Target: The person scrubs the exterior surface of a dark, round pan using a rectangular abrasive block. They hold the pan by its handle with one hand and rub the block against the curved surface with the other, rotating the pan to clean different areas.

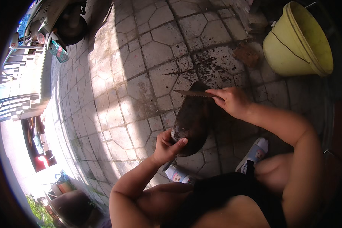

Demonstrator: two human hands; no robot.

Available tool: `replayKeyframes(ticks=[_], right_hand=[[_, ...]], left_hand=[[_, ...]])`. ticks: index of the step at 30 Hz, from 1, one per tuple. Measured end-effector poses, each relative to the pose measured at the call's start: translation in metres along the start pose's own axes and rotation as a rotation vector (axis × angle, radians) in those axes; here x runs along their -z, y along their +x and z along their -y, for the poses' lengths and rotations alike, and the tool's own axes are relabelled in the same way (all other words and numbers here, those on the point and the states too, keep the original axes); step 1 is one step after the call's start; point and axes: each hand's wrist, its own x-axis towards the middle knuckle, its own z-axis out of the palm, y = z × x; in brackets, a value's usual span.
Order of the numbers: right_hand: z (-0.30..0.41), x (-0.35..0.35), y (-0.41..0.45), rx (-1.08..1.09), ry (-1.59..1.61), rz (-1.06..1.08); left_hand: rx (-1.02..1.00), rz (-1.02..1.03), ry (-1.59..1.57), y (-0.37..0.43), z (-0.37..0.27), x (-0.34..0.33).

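My left hand (169, 146) grips the near edge of a blackened vessel (192, 122), thumb on top and fingers underneath. The vessel's surface is dark and crusted, with a paler worn patch near my thumb; its exact kind is hard to tell in the shade. In my right hand (230, 99) is a serrated blade (192, 93), its teeth towards me, lying across the vessel's far part. The handle is hidden by my fingers. Dark flakes (213, 67) are scattered on the paving just beyond the vessel.
A yellow bucket (285, 51) with a wire handle stands at the upper right, beside a reddish brick piece (246, 53). Patterned paving (136, 88) has a sunlit strip. My slippered feet (179, 174) flank the work. A parked motorbike (52, 25) is at the upper left.
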Motion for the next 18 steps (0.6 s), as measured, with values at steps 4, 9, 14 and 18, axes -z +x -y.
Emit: replayKeyframes(ticks=[4, 9, 14, 18], right_hand=[[-0.061, -0.005, -0.011, -0.193, -0.201, 0.052], [0.018, 0.009, -0.006, 0.154, -0.147, -0.022], [0.049, -0.002, -0.017, 0.518, -0.547, 0.025], [0.017, 0.007, 0.003, 0.203, -0.386, 0.001]], left_hand=[[-0.053, -0.007, -0.059, 0.005, -0.003, -0.002], [-0.005, -0.024, -0.03, 0.003, 0.005, 0.005], [-0.323, -0.005, 0.325, 0.011, 0.003, 0.007], [-0.022, -0.037, -0.117, 0.012, 0.001, -0.001]])
